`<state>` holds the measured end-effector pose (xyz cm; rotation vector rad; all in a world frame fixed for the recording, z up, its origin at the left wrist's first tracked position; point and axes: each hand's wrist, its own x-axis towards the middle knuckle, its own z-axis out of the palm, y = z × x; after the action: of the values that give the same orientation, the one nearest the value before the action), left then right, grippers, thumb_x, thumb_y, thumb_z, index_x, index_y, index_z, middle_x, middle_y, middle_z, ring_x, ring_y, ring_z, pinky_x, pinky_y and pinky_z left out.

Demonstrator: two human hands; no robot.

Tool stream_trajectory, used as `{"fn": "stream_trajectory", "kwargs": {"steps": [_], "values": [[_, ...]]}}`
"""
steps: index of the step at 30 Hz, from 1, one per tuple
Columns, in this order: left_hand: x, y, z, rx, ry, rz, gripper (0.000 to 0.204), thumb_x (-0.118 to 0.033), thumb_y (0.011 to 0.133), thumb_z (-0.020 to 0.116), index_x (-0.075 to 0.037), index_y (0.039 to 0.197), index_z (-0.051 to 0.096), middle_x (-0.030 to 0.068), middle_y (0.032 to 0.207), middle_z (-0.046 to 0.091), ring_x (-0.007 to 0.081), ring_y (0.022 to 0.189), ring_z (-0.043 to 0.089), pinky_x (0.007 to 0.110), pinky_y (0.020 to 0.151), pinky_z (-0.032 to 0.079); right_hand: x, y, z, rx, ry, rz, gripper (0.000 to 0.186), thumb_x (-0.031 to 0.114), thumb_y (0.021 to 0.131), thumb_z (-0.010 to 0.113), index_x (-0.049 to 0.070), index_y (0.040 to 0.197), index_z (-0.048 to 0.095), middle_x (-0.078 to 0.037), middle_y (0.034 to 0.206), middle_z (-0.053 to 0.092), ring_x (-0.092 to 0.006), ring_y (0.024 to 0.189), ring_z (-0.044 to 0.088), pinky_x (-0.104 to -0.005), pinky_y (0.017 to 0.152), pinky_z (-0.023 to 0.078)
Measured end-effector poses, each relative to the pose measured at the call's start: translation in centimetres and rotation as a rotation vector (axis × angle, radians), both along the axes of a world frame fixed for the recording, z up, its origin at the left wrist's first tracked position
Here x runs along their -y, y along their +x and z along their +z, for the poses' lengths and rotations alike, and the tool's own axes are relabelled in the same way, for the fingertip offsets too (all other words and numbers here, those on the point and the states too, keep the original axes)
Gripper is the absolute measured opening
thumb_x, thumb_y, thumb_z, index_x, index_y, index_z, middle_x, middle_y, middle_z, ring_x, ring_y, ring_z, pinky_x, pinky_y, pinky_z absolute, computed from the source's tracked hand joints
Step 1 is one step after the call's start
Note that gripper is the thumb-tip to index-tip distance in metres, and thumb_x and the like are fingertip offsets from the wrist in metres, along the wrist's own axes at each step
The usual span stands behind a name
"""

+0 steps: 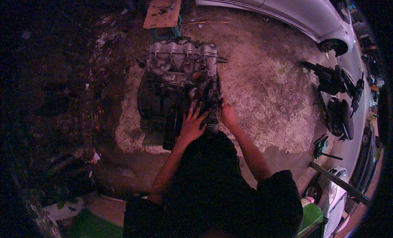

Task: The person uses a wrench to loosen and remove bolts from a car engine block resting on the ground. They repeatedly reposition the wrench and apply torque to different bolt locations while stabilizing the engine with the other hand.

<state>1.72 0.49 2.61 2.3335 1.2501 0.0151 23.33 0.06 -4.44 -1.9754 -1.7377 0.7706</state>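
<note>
A car engine [180, 70] stands on the dirty ground in front of me, its ribbed metal top at the far end and its near side dark. My left hand [193, 124] lies on the engine's near part, fingers stretched out and spread. At the engine's right edge is my right hand [227, 114], its fingers curled in against the side. Whatever those fingers hold, if anything, is hidden in the dim light. The engine's lower near parts merge into shadow and my dark clothing.
Behind the engine stands a green stool [167, 32] with a cardboard sheet [163, 12] on top. A pale car [282, 8] is parked at the far right. Motorcycles [337, 94] stand along the right side. A green container [311, 218] sits at the lower right. Litter lies on the left ground.
</note>
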Motion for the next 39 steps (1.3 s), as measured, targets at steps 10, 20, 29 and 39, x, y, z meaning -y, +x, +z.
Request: {"fn": "stream_trajectory", "kwargs": {"steps": [10,20,29,39], "values": [[-0.4,-0.1,-1.5,0.004,0.001,-0.015,0.074,-0.029,0.089,0.068,-0.034,0.156,0.038,0.0121,0.17,0.013,0.0478,0.154,0.003,0.067,0.118,0.023,-6.0,3.0,-11.6,-0.897,-0.172,-0.256,0.03,0.017,0.098,0.063,-0.007,0.114,0.065,-0.018,0.084,0.073,-0.0309,0.066,0.068,-0.0427,0.058,0.052],[-0.4,-0.2,-1.7,0.02,-0.008,-0.016,0.073,-0.029,0.09,0.068,-0.034,0.156,0.038,0.0121,0.17,0.014,0.0502,0.153,0.004,0.065,0.119,0.025,-5.6,5.3,-13.7,-1.248,-0.247,-0.551,0.027,0.016,0.098,0.065,-0.006,0.112,0.067,-0.015,0.089,0.076,-0.0211,0.054,0.064,-0.0351,0.049,0.049],[0.0,0.1,-0.4,0.032,-0.017,0.008,0.073,-0.03,0.09,0.069,-0.037,0.155,0.038,0.0104,0.17,0.014,0.0495,0.153,0.005,0.065,0.116,0.032,-2.2,4.9,-10.4,-0.527,0.026,-0.478,0.024,0.016,0.098,0.066,-0.004,0.112,0.068,-0.013,0.092,0.077,-0.016,0.048,0.061,-0.0312,0.044,0.047],[-0.1,0.2,-0.2,0.02,0.018,-0.003,0.07,-0.03,0.091,0.067,-0.04,0.155,0.038,0.0092,0.17,0.013,0.0467,0.154,0.003,0.07,0.114,0.028,1.1,-0.2,-1.7,-0.369,0.212,-0.467,0.023,0.02,0.096,0.068,0.001,0.11,0.072,-0.013,0.09,0.077,-0.0185,0.06,0.068,-0.0354,0.054,0.053]]}}
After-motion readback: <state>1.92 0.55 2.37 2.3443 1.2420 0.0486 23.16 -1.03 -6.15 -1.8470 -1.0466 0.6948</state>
